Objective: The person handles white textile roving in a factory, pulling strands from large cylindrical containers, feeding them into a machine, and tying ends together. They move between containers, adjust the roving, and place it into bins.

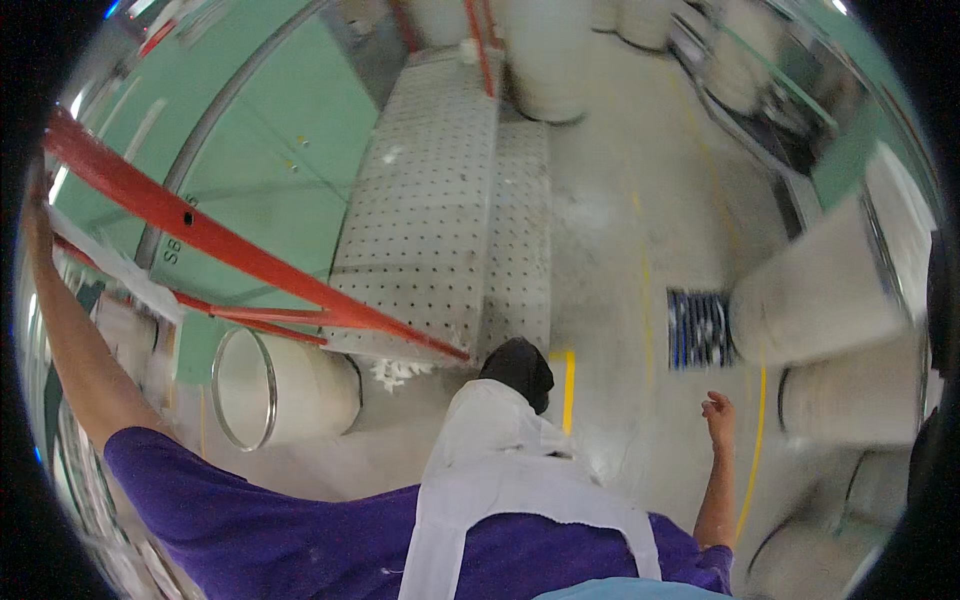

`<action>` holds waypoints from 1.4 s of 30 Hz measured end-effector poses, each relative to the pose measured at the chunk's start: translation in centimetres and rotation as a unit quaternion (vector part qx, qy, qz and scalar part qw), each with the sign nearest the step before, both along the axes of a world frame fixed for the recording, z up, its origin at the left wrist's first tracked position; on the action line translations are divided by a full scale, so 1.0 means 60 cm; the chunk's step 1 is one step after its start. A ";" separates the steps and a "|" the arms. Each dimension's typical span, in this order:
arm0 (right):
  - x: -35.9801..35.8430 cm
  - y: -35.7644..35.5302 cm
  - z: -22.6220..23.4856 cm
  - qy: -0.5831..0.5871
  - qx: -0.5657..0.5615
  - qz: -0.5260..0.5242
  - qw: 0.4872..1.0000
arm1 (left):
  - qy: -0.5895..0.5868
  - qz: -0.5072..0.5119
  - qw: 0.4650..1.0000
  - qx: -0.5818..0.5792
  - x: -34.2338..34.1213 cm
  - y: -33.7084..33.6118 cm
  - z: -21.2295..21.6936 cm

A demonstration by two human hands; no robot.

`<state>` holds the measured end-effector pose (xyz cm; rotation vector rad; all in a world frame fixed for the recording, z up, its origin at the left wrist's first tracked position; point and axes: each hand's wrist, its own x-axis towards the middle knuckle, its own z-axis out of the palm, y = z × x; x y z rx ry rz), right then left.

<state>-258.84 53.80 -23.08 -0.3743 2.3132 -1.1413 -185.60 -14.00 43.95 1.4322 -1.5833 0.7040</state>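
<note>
My left arm stretches out to the far left, and my left hand [40,190] is at the dark rim of the picture, beside the upper end of a red handrail [215,235]. Its fingers are too dark and cropped to read. A blurred white strip [115,260] hangs below the rail near that forearm. On the other side, my right hand [718,418] hangs free above the floor, its fingers loosely bent and apart with nothing in them. In front of me rises a perforated metal step platform [415,210], with my black shoe [518,370] by its near edge.
A white cylindrical can [310,390] stands under the rail. Larger white cans [820,290] line the right side, near a dark floor grate [698,330]. Green machine panels [260,170] flank the platform on the left. White fluff [400,373] lies at the platform's foot.
</note>
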 end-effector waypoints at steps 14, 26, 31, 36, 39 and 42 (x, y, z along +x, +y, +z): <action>-0.056 -0.820 0.347 0.156 0.167 0.624 0.748 | 0.233 -0.355 0.904 -0.040 -0.086 0.100 -0.037; 0.219 -1.562 0.539 0.285 0.083 0.837 0.461 | 0.306 -0.156 0.933 0.106 -0.179 0.119 0.015; 0.433 -1.732 0.784 0.219 0.083 0.906 0.352 | 0.343 0.088 0.901 0.252 -0.234 0.110 0.090; 0.732 -1.757 1.038 -0.129 -0.136 0.913 0.363 | 0.556 0.216 0.766 0.240 -0.250 0.045 0.152; 0.926 -1.692 1.164 -0.303 -0.104 0.927 0.195 | 0.602 0.203 0.711 0.300 -0.242 -0.042 0.194; 1.066 -1.618 1.269 -0.429 0.086 0.896 0.079 | 0.515 0.070 0.759 0.392 -0.185 -0.141 0.227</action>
